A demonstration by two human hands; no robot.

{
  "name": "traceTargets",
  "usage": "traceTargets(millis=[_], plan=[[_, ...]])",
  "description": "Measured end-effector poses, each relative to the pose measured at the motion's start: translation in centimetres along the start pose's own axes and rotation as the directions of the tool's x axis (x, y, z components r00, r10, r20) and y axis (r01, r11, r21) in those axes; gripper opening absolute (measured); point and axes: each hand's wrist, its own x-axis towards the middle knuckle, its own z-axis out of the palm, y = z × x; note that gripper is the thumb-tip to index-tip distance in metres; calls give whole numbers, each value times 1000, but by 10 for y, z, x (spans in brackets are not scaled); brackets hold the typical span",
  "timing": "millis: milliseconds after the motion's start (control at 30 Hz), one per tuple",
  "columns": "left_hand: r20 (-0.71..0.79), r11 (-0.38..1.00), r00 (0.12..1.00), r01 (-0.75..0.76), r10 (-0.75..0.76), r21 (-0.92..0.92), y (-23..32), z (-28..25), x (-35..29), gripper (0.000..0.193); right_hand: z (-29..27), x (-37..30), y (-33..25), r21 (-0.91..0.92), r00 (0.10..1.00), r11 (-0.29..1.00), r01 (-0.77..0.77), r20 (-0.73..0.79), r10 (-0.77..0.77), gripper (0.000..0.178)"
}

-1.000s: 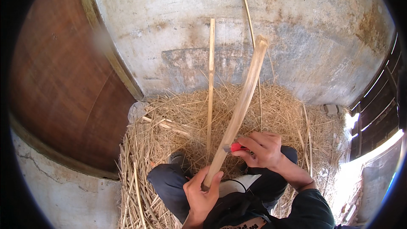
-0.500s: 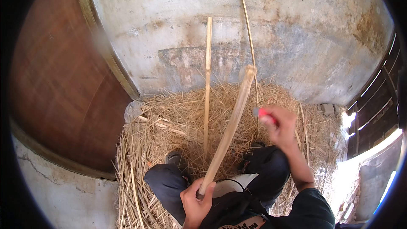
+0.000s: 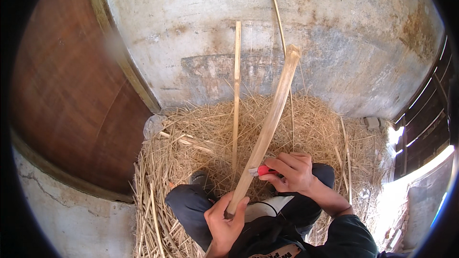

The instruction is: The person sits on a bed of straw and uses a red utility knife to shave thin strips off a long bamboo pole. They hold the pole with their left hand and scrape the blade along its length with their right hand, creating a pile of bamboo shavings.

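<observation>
A long split bamboo strip [image 3: 271, 126] slants up and away from my lap toward the far wall. My left hand [image 3: 225, 222] is closed around its near end. In my right hand [image 3: 292, 172] is a red-handled cutter knife [image 3: 264, 170], gripped with the fingers curled over the handle. Its short grey blade meets the strip's right edge, a little above my left hand. Whether the blade has bitten into the bamboo is too small to tell.
Two thin bamboo sticks, a left one [image 3: 236, 91] and a right one [image 3: 280, 28], lean on the stained wall [image 3: 344, 52]. Shavings and straw [image 3: 311, 114] cover the ground around my legs. A brown door panel [image 3: 71, 91] stands left; slatted boards [image 3: 425, 110] are at right.
My right hand has brought the knife down and left, from beyond my knee onto the bamboo strip. The strip's far end has risen and shifted slightly right.
</observation>
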Motion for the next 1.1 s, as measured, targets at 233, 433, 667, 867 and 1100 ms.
traceTargets(millis=[233, 433, 667, 867, 1100], plan=[[19, 999, 998, 51, -51, 5, 5, -5, -3, 22, 0, 2, 4, -55, 998, 998, 23, -63, -26, 33], [31, 998, 998, 54, -54, 13, -1, -7, -11, 21, -5, 5, 21, -85, 995, 996, -23, -96, 15, 30], [113, 993, 988, 109, -103, -48, -3, -16, -35, 19, -43, 15, 99, -30, 777, 851, -524, -426, 463, 19], [239, 963, 933, 260, -271, 75, -10, -34, -34, 21, -41, -8, 79, 73, 871, 907, -415, -258, 419, 21], [397, 868, 879, 396, -263, -300, -37, -15, -8, 26, 2, -15, 26, 425, 931, 837, -344, 37, 364, 33]])
